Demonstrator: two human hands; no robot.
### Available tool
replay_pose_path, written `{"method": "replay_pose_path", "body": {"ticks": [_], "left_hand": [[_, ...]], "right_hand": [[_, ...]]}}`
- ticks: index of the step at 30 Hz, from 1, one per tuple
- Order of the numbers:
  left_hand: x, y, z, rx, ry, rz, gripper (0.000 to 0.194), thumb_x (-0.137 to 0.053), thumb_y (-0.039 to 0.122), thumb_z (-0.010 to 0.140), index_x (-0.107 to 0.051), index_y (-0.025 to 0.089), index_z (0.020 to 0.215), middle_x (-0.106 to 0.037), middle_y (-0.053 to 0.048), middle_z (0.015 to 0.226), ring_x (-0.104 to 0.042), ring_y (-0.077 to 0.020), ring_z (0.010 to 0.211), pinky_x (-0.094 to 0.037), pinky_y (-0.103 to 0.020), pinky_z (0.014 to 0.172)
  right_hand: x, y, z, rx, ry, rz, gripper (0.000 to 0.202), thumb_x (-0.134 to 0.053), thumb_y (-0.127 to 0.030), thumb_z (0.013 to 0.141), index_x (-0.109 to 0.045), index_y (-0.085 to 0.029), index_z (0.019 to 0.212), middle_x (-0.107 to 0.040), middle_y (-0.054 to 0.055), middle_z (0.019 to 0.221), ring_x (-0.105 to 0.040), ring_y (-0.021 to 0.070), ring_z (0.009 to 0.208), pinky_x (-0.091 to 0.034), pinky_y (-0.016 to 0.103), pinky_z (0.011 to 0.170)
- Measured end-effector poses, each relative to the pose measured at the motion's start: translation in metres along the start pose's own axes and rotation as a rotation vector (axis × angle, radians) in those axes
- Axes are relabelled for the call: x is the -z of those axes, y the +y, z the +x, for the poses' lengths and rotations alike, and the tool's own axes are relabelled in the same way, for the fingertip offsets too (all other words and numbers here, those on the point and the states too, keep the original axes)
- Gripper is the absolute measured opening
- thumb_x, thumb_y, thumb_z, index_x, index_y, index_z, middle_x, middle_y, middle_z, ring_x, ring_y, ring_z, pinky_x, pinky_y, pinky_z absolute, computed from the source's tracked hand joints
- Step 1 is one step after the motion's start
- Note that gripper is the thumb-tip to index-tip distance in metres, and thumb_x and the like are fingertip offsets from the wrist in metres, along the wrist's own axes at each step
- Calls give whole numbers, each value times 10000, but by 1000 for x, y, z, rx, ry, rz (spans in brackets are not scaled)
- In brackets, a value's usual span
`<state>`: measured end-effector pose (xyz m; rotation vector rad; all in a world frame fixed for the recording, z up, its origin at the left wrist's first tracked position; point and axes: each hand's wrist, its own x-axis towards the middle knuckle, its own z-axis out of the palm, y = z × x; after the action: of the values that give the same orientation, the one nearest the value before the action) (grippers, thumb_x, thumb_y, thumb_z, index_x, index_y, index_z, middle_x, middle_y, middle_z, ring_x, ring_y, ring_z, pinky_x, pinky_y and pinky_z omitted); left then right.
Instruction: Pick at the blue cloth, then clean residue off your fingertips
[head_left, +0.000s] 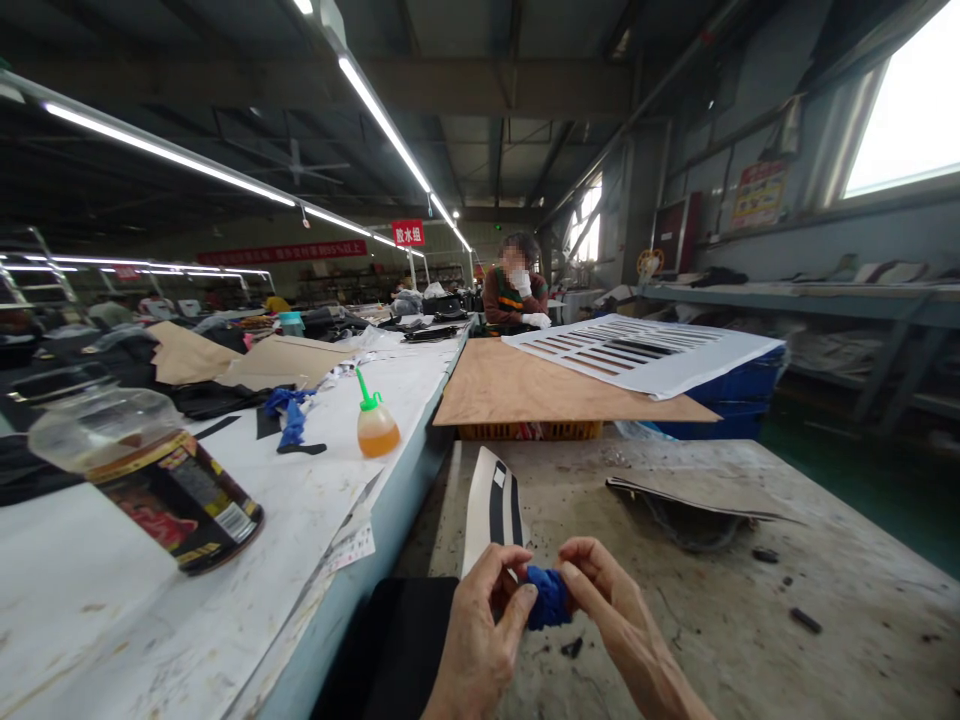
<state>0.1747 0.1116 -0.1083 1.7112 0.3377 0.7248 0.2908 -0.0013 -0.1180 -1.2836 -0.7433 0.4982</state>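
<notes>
A crumpled piece of blue cloth (549, 598) is pinched between my two hands above the near worktable. My left hand (484, 625) grips its left side with thumb and fingers. On the opposite side, my right hand (611, 610) has its thumb and fingertips closed on the cloth. Just beyond my left hand lies a cream strip with black bands (480, 500). More blue cloth (292, 418) rests on the white-covered table to the left, close to a squeeze bottle (377, 428) with a green spout and amber liquid.
A cut-open plastic jug (180, 500) stands at the left on the white table (300, 560). Ahead, a plywood board (510, 390) carries a slotted white sheet (675, 375). Dark folded material (697, 510) lies on the stained worktable (847, 570). A person (514, 285) is beyond the board.
</notes>
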Motion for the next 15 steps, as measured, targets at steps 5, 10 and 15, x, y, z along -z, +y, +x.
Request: {"method": "replay_pose_path", "body": {"ticks": [5, 10, 15], "left_hand": [[-1, 0, 4, 86, -17, -71, 194, -568, 248, 840, -569, 130, 993, -565, -24, 802, -515, -112, 620, -417, -217, 572], [-3, -1, 4, 115, -12, -97, 262, -597, 341, 828, -543, 126, 968, -526, 8, 716, -464, -95, 558, -382, -203, 516], [-3, 3, 2, 99, 20, -40, 229, -655, 275, 789, -610, 132, 963, -542, 5, 708, -486, -111, 598, -394, -205, 544]], "right_hand": [[-5, 14, -2, 187, 20, -244, 346, -706, -244, 775, -566, -220, 1090, -640, 12, 893, -572, 123, 597, -510, 262, 581], [-1, 6, -6, 392, 59, -518, 320, -692, -176, 785, -677, -294, 1082, -717, 24, 949, -631, 190, 754, -501, 335, 732], [-2, -3, -10, 481, 83, -627, 338, -686, -176, 781, -690, -332, 1081, -736, -7, 863, -627, 224, 835, -449, 361, 773]]}}
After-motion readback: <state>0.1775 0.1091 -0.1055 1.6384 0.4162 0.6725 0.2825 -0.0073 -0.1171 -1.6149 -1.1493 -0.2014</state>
